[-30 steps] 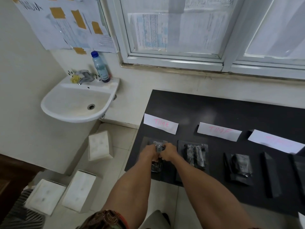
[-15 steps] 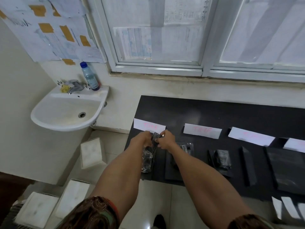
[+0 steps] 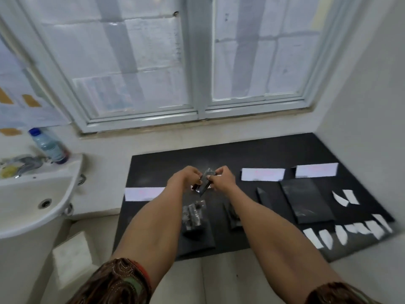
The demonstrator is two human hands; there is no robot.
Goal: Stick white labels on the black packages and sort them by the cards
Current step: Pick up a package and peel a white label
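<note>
My left hand (image 3: 186, 177) and my right hand (image 3: 221, 177) both grip one small black package (image 3: 205, 183), held in the air above the black table (image 3: 164, 165). Three white cards lie across the table: a left card (image 3: 144, 193), a middle card (image 3: 263, 174) and a right card (image 3: 316, 170). Another black package (image 3: 195, 217) lies between my forearms, a narrow one (image 3: 264, 197) and a large flat one (image 3: 306, 202) lie to the right. Several white labels (image 3: 350, 234) lie along the table's front right edge.
A white sink (image 3: 32, 205) with a tap and a plastic bottle (image 3: 49, 145) stands left of the table. White boxes (image 3: 72, 255) sit on the tiled floor below it. A window runs behind the table and a wall closes the right side.
Both hands have lifted the package from the table's left end and carried it up and toward the middle. The view has swung right, showing the labels and the right wall.
</note>
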